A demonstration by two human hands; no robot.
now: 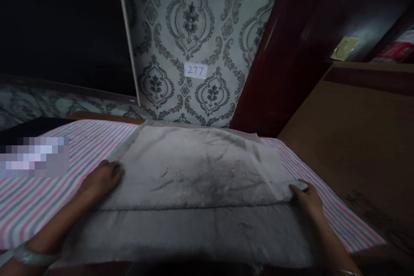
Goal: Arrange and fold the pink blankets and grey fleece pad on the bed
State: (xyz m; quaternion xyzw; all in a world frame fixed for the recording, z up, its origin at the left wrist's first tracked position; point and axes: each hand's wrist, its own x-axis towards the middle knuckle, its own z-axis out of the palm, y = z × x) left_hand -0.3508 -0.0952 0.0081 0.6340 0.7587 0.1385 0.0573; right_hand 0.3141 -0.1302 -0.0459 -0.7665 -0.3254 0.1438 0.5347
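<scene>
A grey plush cloth (pixel 200 168) with darker smudges lies spread out, its near part forming a second layer below a dark horizontal edge. At the left side, my left hand (pixel 105 177) has its fingers curled closed on the cloth's border. On the opposite side, my right hand (pixel 307 196) pinches the right corner of the upper layer between thumb and fingers, lifting it slightly. Beneath it all is a pink, white and grey striped cloth (pixel 93 138).
A cardboard box (pixel 352 138) stands close on the right. Behind are a dark screen (pixel 64 26), a patterned wall with a paper label reading 277 (pixel 196 70), and a dark red wooden panel (pixel 268 60). A blurred-out item (pixel 35 157) lies at the left.
</scene>
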